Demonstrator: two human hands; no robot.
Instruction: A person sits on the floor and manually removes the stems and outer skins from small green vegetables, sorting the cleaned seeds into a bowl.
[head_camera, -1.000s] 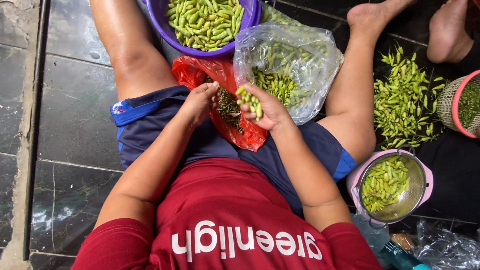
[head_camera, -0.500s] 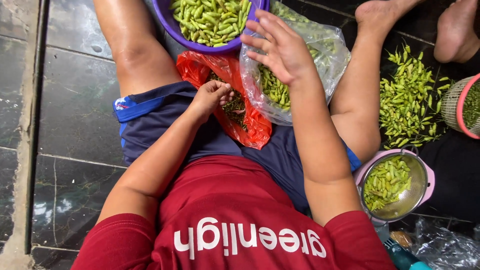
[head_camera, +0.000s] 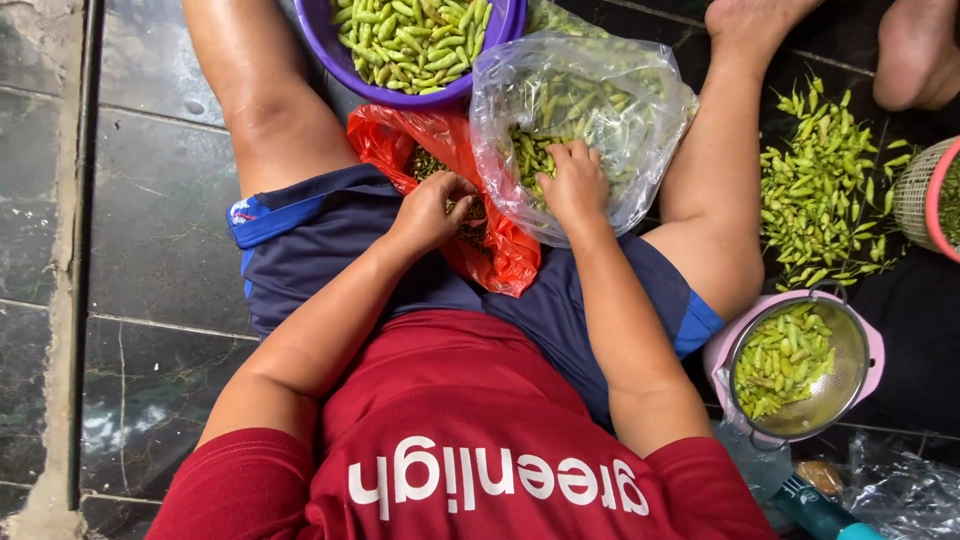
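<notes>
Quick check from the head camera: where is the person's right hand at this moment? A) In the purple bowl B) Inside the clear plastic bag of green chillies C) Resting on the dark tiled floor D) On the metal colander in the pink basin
B: the right hand is pushed into the mouth of the clear plastic bag, fingers down among the green chillies, while the left hand is at the red plastic bag.

Seated on floor, bags in lap, chilies all round.

My left hand (head_camera: 432, 208) sits in the stem bag (head_camera: 480, 250) on my lap; my right hand (head_camera: 575, 180) is in the clear bag (head_camera: 640, 110) just right of it. The bowl (head_camera: 470, 85) lies ahead between my legs. Loose chili pile (head_camera: 825, 190) on the floor right of my right leg, colander (head_camera: 800, 365) nearer me, basket (head_camera: 925, 195) far right.
</notes>
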